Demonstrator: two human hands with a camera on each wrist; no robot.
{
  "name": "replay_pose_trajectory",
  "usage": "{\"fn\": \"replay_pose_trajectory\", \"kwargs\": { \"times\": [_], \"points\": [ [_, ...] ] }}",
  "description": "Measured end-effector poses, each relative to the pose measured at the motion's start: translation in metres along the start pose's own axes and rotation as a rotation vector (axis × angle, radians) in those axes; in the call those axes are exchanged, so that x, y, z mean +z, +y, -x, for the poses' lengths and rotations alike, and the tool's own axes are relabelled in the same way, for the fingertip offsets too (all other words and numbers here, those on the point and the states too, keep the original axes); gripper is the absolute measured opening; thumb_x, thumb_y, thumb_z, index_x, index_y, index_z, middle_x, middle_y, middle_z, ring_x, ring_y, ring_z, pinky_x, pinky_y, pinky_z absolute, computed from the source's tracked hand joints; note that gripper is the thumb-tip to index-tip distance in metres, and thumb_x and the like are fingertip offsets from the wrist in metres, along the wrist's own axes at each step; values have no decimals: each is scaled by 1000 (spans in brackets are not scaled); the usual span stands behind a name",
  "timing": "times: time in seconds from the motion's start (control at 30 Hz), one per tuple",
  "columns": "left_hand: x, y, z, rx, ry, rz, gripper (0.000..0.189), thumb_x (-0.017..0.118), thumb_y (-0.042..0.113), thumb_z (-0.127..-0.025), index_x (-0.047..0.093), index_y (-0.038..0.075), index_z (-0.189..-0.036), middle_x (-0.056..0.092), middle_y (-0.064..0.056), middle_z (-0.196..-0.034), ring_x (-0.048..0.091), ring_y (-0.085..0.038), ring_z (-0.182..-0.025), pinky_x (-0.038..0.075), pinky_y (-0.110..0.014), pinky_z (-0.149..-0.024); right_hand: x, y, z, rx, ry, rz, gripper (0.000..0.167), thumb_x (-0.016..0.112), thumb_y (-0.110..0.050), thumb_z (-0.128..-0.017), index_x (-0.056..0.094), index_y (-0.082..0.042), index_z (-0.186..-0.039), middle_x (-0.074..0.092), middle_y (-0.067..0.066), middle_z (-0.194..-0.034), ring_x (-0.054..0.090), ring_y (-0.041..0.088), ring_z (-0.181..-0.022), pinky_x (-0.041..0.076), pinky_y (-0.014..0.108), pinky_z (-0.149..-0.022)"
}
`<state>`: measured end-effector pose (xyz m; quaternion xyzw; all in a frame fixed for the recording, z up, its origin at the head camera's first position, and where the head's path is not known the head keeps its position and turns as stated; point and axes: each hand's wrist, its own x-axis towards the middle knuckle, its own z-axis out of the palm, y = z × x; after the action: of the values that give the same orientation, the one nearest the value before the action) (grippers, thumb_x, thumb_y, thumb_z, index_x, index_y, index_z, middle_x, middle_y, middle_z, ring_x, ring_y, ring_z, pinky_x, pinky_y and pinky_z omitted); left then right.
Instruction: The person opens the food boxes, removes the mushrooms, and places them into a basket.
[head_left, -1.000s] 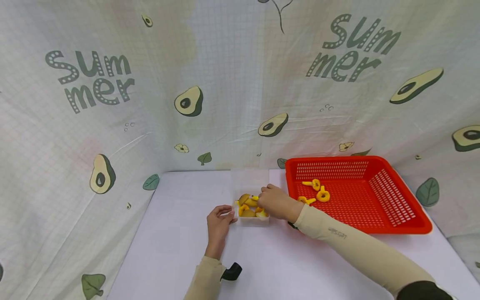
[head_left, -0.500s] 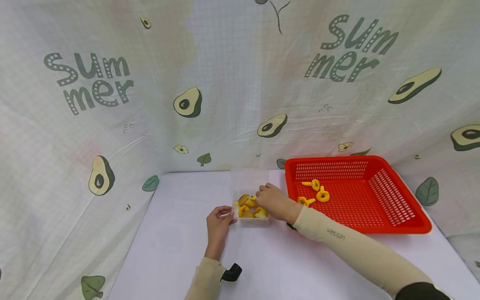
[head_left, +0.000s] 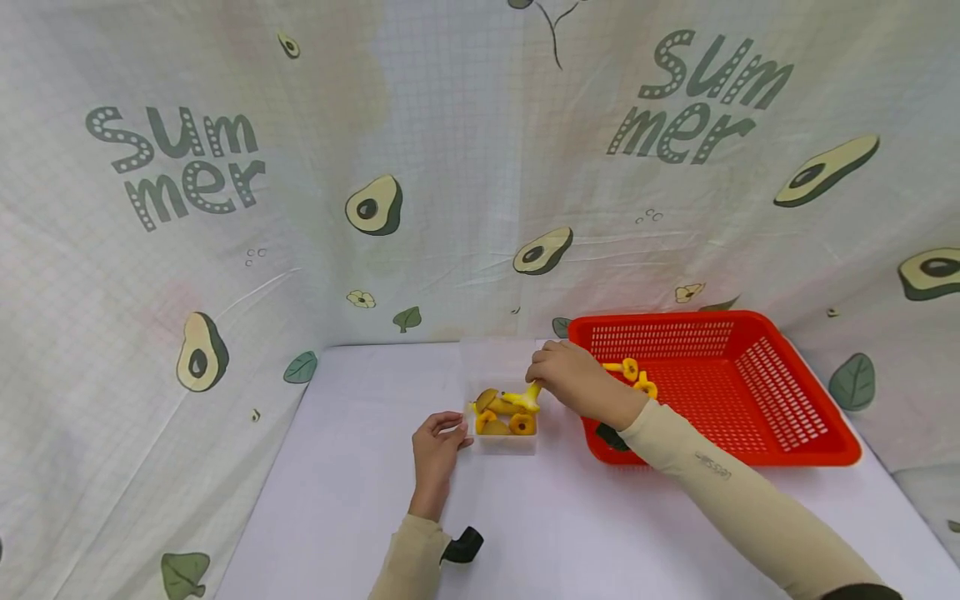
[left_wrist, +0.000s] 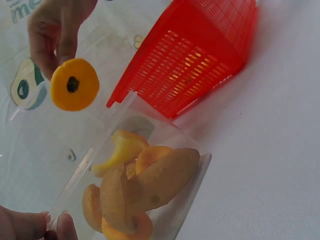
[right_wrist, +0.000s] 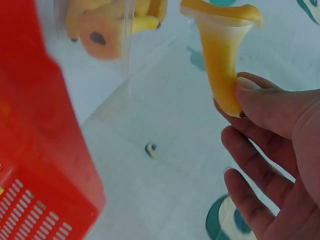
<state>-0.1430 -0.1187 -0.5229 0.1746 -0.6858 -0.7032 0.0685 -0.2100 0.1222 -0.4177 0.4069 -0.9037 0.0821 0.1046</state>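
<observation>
A yellow-orange toy mushroom (head_left: pixel 531 396) hangs from my right hand (head_left: pixel 577 379), which pinches its stem between thumb and finger. The right wrist view shows the flared cap of this mushroom (right_wrist: pixel 217 55) pointing away from the fingers. Below it stands a clear plastic box (head_left: pixel 506 447) with its lid raised at the back. My left hand (head_left: pixel 437 450) grips the box's left edge; the left wrist view shows thumb and fingertips (left_wrist: pixel 65 227) on that wall. Inside lie several yellow toy mushrooms and brown mushrooms (left_wrist: pixel 167 180).
A red perforated basket (head_left: pixel 720 408) stands right of the box, with several yellow mushrooms (head_left: pixel 628 369) at its left side, partly hidden by the right arm. White cloth covers the table (head_left: pixel 360 400); a printed curtain (head_left: pixel 450 167) hangs behind.
My right hand has risen out of the box, up and to the right, with a yellow mushroom in its fingers. A round orange cap now shows at the box's front right. The left hand stays put.
</observation>
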Motion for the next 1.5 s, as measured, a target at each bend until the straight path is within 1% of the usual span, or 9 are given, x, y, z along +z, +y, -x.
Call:
{"fn": "replay_pose_trajectory", "kwargs": {
  "times": [0.13, 0.27, 0.37, 0.47, 0.77, 1.03, 1.17, 1.3, 1.5],
  "points": [
    [0, 0, 0, -1, 0, 3, 23, 73, -9, -94, 67, -11, -116, 68, -27, -114, 68, -17, -77, 66, -25, -67, -5, 13, 12, 19, 80, -112, 12, 85, -4, -86, 83, -10, -96, 75, 0, -92, 65, 23, -91, 59, 41, -85],
    [0, 1, 1, 1, 1, 0, 22, 72, -9, -94, 67, -11, -116, 69, -26, -113, 68, -16, -75, 66, -25, -66, -10, 23, 23, 43, 87, -158, 14, 85, 0, -85, 83, -8, -97, 75, 1, -92, 65, 24, -90, 60, 44, -85],
    [0, 0, 0, 6, -1, 5, 21, 72, -10, -94, 67, -11, -114, 69, -24, -111, 68, -15, -74, 66, -24, -66, -13, 29, 33, 79, 67, -171, 15, 85, -1, -86, 83, -9, -99, 76, 1, -95, 65, 24, -92, 60, 43, -84],
    [0, -2, 0, 9, -4, 9, 20, 72, -11, -94, 67, -11, -113, 69, -23, -109, 67, -14, -73, 66, -24, -66, -14, 36, 42, 127, 43, -179, 15, 85, -3, -87, 83, -10, -100, 76, 0, -98, 65, 23, -95, 60, 44, -88],
    [0, -2, 0, -6, 9, -7, 20, 72, -10, -94, 67, -11, -113, 69, -23, -110, 67, -14, -73, 65, -24, -66, -20, 58, 69, 261, -26, -240, 18, 83, -4, -89, 82, -11, -105, 76, 2, -105, 66, 28, -104, 62, 52, -94],
    [0, -3, -3, -10, 3, -19, 26, 69, -10, -95, 70, -12, -122, 69, -24, -113, 69, -19, -77, 65, -23, -68, -22, 80, 84, 344, -78, -226, 17, 83, -4, -89, 81, -10, -104, 75, 4, -105, 67, 29, -101, 62, 53, -92],
    [0, -3, -2, -5, -2, -19, 30, 69, -10, -95, 70, -12, -125, 67, -24, -113, 71, -26, -83, 66, -24, -68, -17, 93, 89, 363, -98, -223, 15, 81, -3, -91, 80, -8, -105, 75, 5, -105, 68, 30, -101, 62, 53, -92],
    [0, -3, -2, -10, -3, -24, 30, 68, -10, -96, 71, -12, -126, 65, -23, -112, 70, -22, -80, 66, -23, -69, -13, 103, 93, 373, -131, -248, 14, 79, -1, -92, 80, -4, -105, 76, 7, -104, 70, 30, -99, 63, 53, -90],
    [1, -1, -2, -23, -3, -41, 30, 68, -9, -97, 70, -12, -127, 64, -21, -111, 68, -17, -79, 65, -22, -69, -13, 112, 97, 379, -252, -306, 12, 78, 1, -92, 81, -4, -103, 78, 7, -103, 72, 28, -98, 66, 48, -87]
  ]
}}
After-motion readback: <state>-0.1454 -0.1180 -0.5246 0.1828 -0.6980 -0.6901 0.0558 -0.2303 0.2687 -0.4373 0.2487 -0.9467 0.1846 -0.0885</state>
